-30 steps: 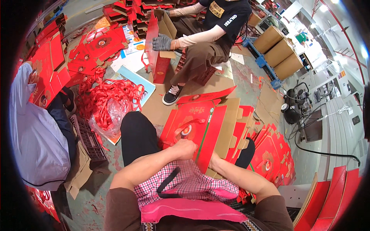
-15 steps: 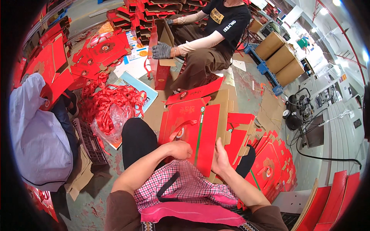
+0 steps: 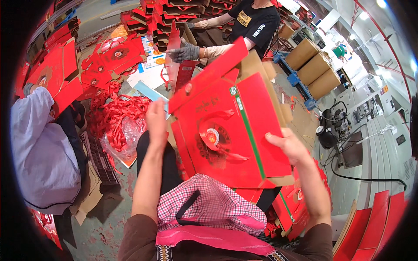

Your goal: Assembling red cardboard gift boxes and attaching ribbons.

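A flat red gift-box carton [image 3: 217, 135] with a green stripe, a ribbon handle and brown cardboard flaps is raised and tilted above my lap. On its right edge my right hand [image 3: 289, 145] is closed, thumb across the red face and the other fingers behind. My left hand [image 3: 156, 122] is held up just off the carton's left edge, fingers stretched upward, with nothing visible in it. A pink checked apron [image 3: 209, 200] covers my lap. Beside my right leg more red cartons [image 3: 298, 195] are piled.
Ahead, a person in grey gloves [image 3: 185, 52] handles another red box [image 3: 176, 71]. At left, a person in a pale lilac top [image 3: 48, 148] holds a red carton [image 3: 56, 74]. Red ribbons [image 3: 119, 113] lie heaped by a plastic crate [image 3: 98, 163]. A black compressor [image 3: 333, 126] stands at right.
The carton has risen from my lap and turned, its top flap now higher. My right hand moved up and right with it; my left hand went from the carton's lower front to its left side.
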A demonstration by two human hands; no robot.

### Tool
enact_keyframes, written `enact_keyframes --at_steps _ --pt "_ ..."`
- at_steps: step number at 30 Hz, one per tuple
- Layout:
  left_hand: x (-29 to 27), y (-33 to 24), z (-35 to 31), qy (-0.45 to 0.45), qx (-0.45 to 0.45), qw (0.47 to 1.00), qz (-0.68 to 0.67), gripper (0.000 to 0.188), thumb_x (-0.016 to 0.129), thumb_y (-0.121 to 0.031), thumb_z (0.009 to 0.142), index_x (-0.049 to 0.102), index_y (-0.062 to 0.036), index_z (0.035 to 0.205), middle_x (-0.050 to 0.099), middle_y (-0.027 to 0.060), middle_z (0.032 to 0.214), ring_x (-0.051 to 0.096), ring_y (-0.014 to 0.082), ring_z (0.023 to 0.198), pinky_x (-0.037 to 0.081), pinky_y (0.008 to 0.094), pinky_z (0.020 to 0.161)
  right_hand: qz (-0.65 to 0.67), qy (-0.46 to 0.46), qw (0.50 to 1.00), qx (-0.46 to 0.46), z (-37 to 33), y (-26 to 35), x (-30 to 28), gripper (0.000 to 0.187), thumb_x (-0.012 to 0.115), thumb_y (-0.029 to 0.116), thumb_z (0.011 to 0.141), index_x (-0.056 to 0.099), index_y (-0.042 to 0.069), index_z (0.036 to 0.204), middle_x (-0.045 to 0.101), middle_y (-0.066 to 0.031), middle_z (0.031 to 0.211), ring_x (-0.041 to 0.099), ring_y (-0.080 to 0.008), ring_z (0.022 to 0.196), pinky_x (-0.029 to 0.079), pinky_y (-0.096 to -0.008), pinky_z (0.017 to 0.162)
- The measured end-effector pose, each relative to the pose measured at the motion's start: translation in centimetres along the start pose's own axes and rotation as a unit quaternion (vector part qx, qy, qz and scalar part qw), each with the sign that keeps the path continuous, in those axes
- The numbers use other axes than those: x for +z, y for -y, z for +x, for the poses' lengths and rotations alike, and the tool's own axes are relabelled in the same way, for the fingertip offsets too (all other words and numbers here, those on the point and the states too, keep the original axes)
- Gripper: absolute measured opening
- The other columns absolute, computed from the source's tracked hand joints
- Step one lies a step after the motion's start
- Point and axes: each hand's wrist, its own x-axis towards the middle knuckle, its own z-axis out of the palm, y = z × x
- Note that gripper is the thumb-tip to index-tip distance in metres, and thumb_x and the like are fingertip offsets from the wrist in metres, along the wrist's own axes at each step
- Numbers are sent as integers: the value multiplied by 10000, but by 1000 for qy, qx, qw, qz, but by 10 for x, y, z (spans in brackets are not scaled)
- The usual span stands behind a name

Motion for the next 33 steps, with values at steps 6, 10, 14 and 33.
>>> enact_keyframes --at_steps 6,10,14,33 --pt "-54 -2 24 4 -114 957 -266 236 462 -342 889 468 -143 763 403 -47 623 315 34 472 284 204 462 -326 100 934 -106 -31 81 -33 226 540 132 857 578 -11 1029 615 -3 832 534 -61 756 448 -232 690" --pt "-75 9 36 -55 -70 957 -276 204 414 -194 910 538 -48 840 482 -22 689 357 64 499 323 208 502 -476 169 841 -192 -23 87 -44 306 509 57 844 567 84 1143 644 -47 840 569 -93 720 467 -257 673" --pt "-69 -8 20 136 -117 966 -188 165 454 -152 902 537 -27 834 482 -5 696 370 45 519 315 181 458 -659 156 668 -310 -5 59 -44 385 481 -32 603 653 69 933 625 -140 816 583 -298 769 446 -365 787" --pt "70 91 -123 442 -27 865 235 260 466 -237 884 537 -10 778 533 99 652 523 167 634 419 327 608 -111 235 964 54 47 -61 -21 550 544 369 844 447 -10 1231 522 -78 1205 498 -175 1068 318 -302 975"
